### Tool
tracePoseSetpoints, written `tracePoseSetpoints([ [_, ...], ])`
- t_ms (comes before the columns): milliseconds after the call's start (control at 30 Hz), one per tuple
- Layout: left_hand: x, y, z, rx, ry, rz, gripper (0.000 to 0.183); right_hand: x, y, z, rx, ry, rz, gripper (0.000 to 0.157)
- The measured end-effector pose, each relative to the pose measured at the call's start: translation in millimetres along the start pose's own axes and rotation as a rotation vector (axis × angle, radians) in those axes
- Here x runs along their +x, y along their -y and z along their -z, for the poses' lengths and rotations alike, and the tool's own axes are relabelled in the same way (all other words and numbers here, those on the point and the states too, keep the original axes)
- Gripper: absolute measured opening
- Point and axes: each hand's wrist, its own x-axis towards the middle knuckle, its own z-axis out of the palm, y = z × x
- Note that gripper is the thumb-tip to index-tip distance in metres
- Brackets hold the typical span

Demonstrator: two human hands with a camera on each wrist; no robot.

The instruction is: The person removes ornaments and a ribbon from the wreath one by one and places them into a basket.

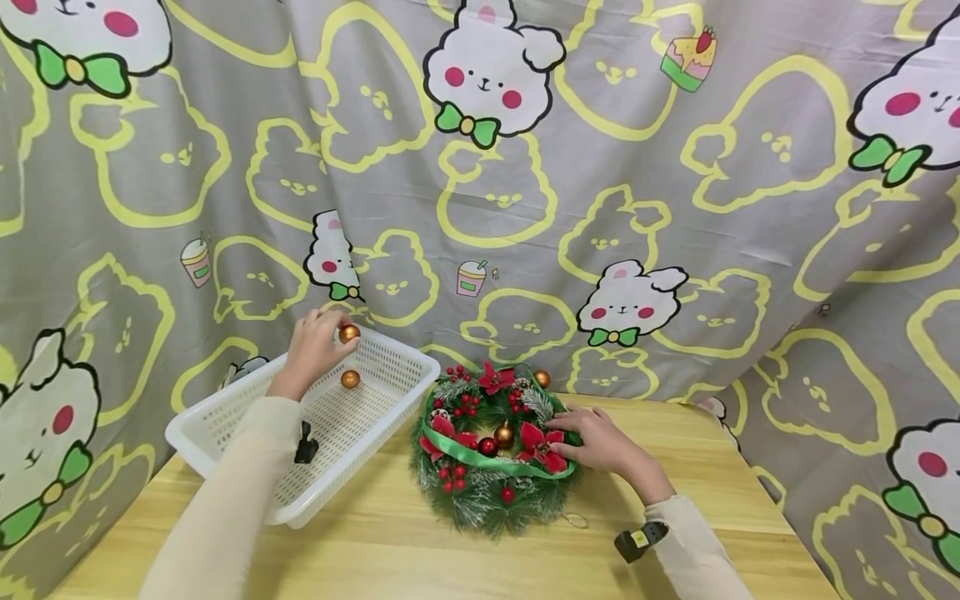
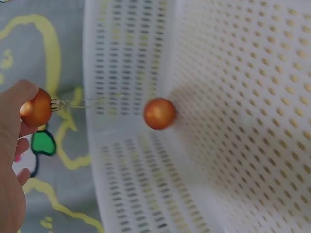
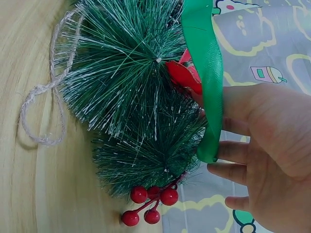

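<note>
My left hand [image 1: 315, 346] pinches a shiny copper-coloured bauble [image 2: 36, 108] between thumb and fingers, above the far rim of a white plastic basket [image 1: 360, 458]. A thin wire loop sticks out of the bauble's cap. Inside the basket lies another copper bauble [image 2: 159, 113]. My right hand [image 1: 603, 442] rests at the right side of a green Christmas wreath [image 1: 491, 504], its fingers fairly straight. The fingertips reach behind a green ribbon [image 3: 208, 82] to a red poinsettia petal [image 3: 184, 75]. Red berries and a few baubles sit among the wreath's needles.
A black object [image 1: 305, 443] lies in the basket, near my left sleeve. Behind the wreath shows another gold bauble [image 1: 542, 379]. A twine loop [image 3: 43, 116] lies beside the wreath on the wooden table [image 1: 420, 567]. A patterned curtain [image 1: 405, 192] hangs at the table's back.
</note>
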Motion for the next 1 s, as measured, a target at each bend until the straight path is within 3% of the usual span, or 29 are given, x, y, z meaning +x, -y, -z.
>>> tracePoseSetpoints([
  [433, -25.1, 26.8, -20.5, 0.084, 0.116, 0.037, 0.025, -1, -1, -2.2, 0.000, -0.007, 0.006, 0.041],
  [667, -41.3, 31.8, -27.4, 0.128, 0.226, 0.054, 0.027, 0, -1, -3.8, 0.006, -0.010, 0.015, 0.040],
  [900, -49.3, 33.3, -29.9, 0.170, 0.282, 0.050, 0.026, 0, 0, -3.7, 0.008, -0.006, 0.006, 0.041],
  [1000, -51.2, 33.7, -31.3, 0.184, 0.276, 0.025, 0.024, 0, 0, -3.1, 0.008, -0.005, 0.003, 0.041],
])
